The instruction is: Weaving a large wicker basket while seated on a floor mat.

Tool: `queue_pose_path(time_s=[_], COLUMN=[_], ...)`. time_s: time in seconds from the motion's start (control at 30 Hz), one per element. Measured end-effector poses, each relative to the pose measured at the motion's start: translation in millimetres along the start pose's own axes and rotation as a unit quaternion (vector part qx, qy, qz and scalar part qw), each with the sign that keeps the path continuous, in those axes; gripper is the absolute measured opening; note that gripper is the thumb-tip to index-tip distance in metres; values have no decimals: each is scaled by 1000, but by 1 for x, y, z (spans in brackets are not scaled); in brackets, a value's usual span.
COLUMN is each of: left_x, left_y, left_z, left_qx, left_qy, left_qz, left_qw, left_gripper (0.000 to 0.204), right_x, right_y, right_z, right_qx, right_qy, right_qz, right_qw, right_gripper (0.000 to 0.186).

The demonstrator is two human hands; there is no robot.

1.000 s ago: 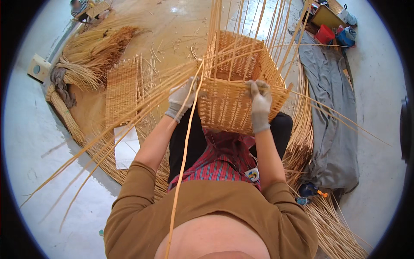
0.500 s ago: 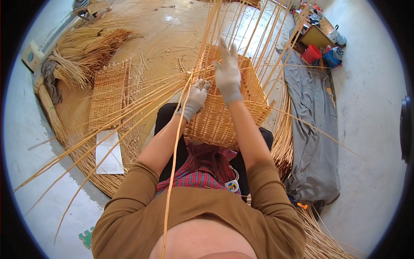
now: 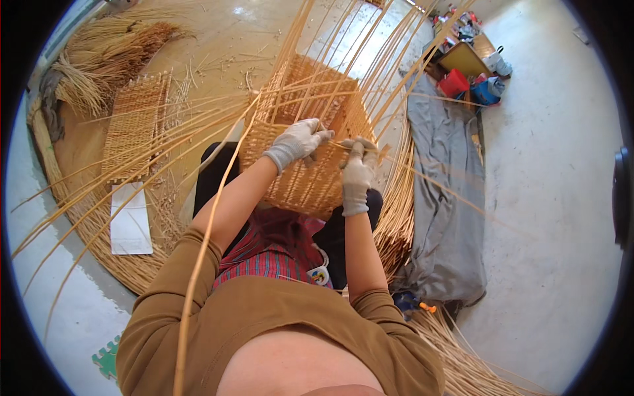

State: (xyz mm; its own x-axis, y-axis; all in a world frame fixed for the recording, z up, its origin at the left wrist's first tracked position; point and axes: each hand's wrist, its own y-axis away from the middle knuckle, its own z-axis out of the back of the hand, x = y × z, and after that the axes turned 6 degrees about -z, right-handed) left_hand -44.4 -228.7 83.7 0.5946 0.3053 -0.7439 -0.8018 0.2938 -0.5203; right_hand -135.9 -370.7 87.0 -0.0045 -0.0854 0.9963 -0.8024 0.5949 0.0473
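Note:
A square woven basket [image 3: 290,186] with long upright stakes rests on my lap, loose strands fanning out to the left and one long strand running down past my left arm. My left hand [image 3: 299,143], in a grey knit glove, is closed on the top of the basket's near wall, fingertips at a strand there. Just right of it my right hand [image 3: 358,168], gloved alike, grips the same rim near the right corner, its fingers partly hidden among the strands.
A woven panel [image 3: 132,129] and white sheet [image 3: 130,224] lie at left, below cane bundles [image 3: 112,56]. A grey cloth [image 3: 441,204] stretches along the right, with a red bucket [image 3: 453,84] and blue bag [image 3: 487,91] beyond. A green foam mat [image 3: 105,356] shows lower left.
My left hand has moved rightward along the near rim. My right hand, raised open half a second ago, has come down onto the rim's right part. The view has shifted, moving everything leftward.

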Motion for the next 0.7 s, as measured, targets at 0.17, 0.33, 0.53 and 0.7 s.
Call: queue_pose_path(time_s=[0.17,0.33,0.53,0.7], left_x=[-22,-17,-75,-46], left_y=[-1,3,22,14], left_z=[-9,-12,-44,-81], left_qx=[138,92,204,249], left_qy=[219,151,-87,-154], left_qz=[329,259,-73,0], left_qw=[908,949,972,956], left_gripper=[39,33,60,46], right_x=[75,17,66,36], right_y=[-61,-21,-43,-76], right_z=[-52,38,71,99], right_qx=[-4,-87,-176,-169], right_qy=[443,-4,526,601], right_qz=[401,243,375,489], right_qw=[802,966,743,609], right_gripper=[41,34,38,48])
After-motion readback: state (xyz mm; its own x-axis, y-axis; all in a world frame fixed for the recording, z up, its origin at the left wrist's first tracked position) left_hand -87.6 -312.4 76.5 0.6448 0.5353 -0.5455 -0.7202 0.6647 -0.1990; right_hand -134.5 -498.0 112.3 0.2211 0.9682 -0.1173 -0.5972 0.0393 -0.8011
